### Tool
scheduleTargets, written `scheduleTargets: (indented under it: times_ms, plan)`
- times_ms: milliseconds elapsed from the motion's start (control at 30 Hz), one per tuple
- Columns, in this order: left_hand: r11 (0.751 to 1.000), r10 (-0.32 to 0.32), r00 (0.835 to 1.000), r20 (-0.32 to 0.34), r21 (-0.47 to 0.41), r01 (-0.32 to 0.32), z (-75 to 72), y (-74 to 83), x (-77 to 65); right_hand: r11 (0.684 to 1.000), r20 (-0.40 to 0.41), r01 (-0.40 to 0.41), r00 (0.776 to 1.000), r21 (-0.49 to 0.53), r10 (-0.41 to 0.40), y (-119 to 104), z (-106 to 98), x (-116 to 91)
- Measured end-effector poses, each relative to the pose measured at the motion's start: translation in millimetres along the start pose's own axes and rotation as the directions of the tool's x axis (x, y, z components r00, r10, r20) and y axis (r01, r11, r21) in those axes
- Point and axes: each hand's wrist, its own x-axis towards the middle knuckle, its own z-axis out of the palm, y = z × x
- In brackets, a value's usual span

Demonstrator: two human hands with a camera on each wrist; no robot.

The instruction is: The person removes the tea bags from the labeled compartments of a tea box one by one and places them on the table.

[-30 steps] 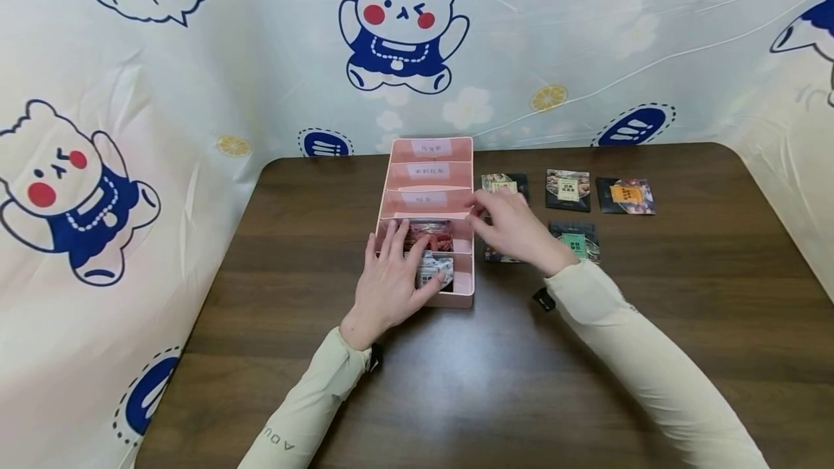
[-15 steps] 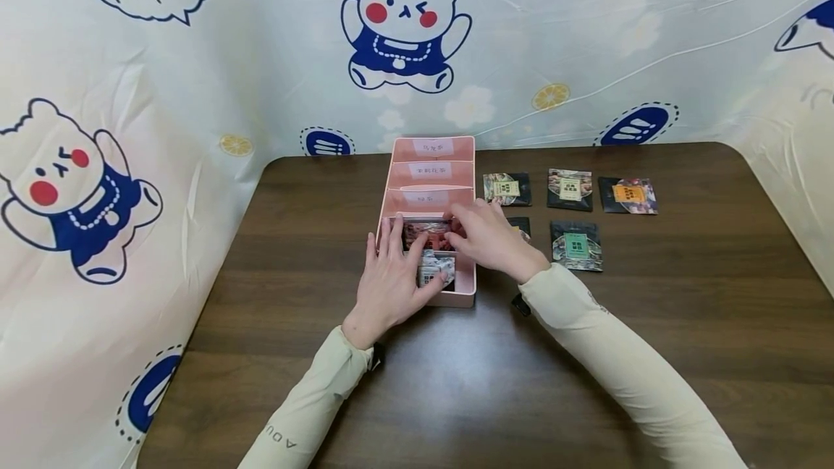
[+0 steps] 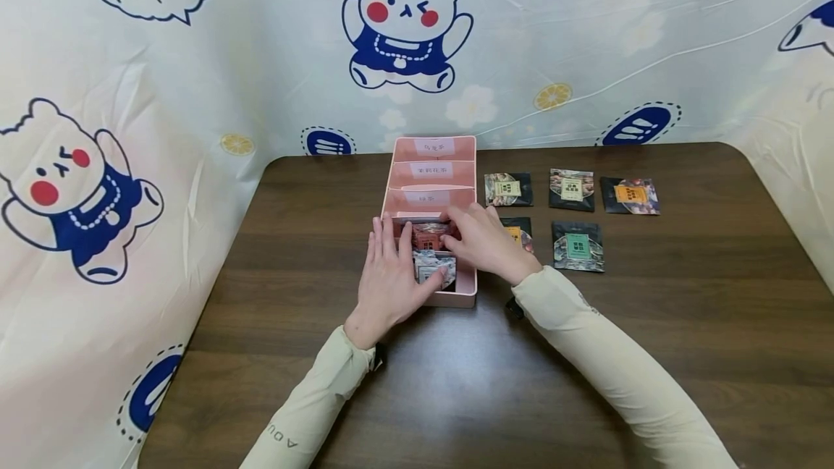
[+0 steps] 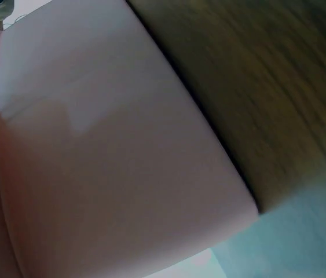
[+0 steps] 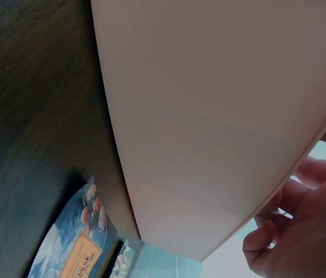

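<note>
Red packet point(image 3: 428, 239) sits in the second compartment from the near end of the pink divided box point(image 3: 456, 300); right hand point(image 3: 487, 241) reaches over the box's right wall, fingers bent at the packet's right edge; whether it grips or merely touches the packet cannot be told; left hand point(image 3: 389, 284) extends spread fingers across the box's left rim, thumb over the grey-white packet point(image 3: 430, 263) in the nearest compartment; five dark packets point(image 3: 578, 247) lie on the surface point(image 3: 456, 389), right of the box.
</note>
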Motion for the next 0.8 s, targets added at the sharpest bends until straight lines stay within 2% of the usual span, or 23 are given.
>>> scheduleTargets:
  times_ms: [200,400,800]
  plan:
    - [0.998,-0.054,0.997,0.048,-0.037,0.056,-6.4,-3.4,2.6,1.000,0.008,0.009,1.000,-0.003,-0.009,0.1,1.7,0.4]
    - [0.995,-0.093,0.991,0.091,-0.032,0.096,-9.5,-8.7,3.9,1.000,0.014,0.011,1.000,-0.003,-0.011,0.1,1.4,0.3]
    - [0.996,-0.086,0.994,0.066,-0.030,0.088,-11.0,-7.2,6.1,0.999,0.016,0.010,1.000,-0.039,-0.009,-0.9,-1.1,0.2]
